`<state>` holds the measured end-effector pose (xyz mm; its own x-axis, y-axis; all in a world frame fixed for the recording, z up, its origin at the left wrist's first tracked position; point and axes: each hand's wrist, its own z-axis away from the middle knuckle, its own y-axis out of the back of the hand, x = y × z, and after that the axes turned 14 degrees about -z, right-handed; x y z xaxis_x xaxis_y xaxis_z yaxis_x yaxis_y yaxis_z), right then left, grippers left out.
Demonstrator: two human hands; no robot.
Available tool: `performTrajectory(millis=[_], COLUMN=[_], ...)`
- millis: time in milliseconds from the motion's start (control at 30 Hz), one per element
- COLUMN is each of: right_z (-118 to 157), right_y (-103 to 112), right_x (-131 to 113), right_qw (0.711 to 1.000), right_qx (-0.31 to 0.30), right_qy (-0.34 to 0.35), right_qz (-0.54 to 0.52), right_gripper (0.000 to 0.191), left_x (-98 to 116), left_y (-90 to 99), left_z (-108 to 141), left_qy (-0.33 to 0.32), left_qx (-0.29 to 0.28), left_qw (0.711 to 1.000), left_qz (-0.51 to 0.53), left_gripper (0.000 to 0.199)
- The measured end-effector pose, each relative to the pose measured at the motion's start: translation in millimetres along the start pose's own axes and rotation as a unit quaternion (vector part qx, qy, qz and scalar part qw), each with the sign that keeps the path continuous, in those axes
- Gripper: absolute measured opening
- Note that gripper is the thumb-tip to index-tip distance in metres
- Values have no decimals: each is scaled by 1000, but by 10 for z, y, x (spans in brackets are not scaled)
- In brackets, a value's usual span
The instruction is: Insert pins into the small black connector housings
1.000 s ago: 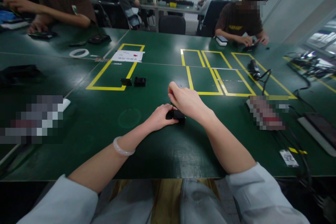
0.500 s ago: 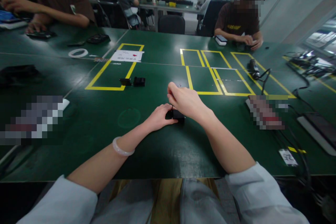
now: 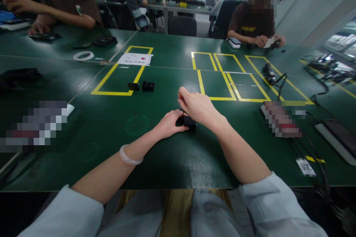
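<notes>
A small black boxy part [image 3: 189, 121] rests on the green tabletop in front of me. My left hand [image 3: 170, 123] grips it from the left, thumb on the near side and fingers on the far side. Just above the part, my right hand [image 3: 198, 104] is closed in a pinch. A thin dark rod [image 3: 183, 112] shows below its fingers, reaching down toward the part; its upper end is hidden in the hand, and I cannot tell its kind. Farther off lie two more small black parts, one a thin upright piece [image 3: 134, 86], the other a block [image 3: 148, 86].
Yellow tape outlines [image 3: 111, 93] mark the green table [image 3: 167, 163]. A printed paper sheet [image 3: 135, 59] and a white tape roll [image 3: 83, 56] lie beyond. To the right are a phone-like slab [image 3: 338, 140] and cables [image 3: 319, 170]. Other people sit across the table.
My hands and the black part stay almost where they were. Across the table at right, a person's hands have moved, and a pale object now shows between them.
</notes>
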<state>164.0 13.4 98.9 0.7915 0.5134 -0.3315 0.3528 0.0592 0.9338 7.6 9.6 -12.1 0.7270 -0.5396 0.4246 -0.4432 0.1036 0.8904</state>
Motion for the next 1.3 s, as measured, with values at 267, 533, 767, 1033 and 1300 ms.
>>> performTrajectory(millis=[267,533,767,1033,1300], right_z=[-3,1,12,3,0], right_y=[9,11,34,21,7], right_x=[-4,-6,-29,-1,-1], right_qw=[1000,1000,1000,1000,1000], right_qx=[-4,-3,1,-4,4], right_qy=[-3,-1,-5,-5,-2], right_qz=[4,-1,-15,-10,-7], right_gripper=[26,26,25,26,25], left_x=[4,3,30,3,-5], left_y=[-1,4,31,9,-3], left_z=[5,2,5,7,3], left_qy=[1,2,10,2,7], left_qx=[3,-1,-7,2,-1], left_qw=[1000,1000,1000,1000,1000], left_qz=[1,2,4,-3,-5], left_gripper=[45,45,44,46,45])
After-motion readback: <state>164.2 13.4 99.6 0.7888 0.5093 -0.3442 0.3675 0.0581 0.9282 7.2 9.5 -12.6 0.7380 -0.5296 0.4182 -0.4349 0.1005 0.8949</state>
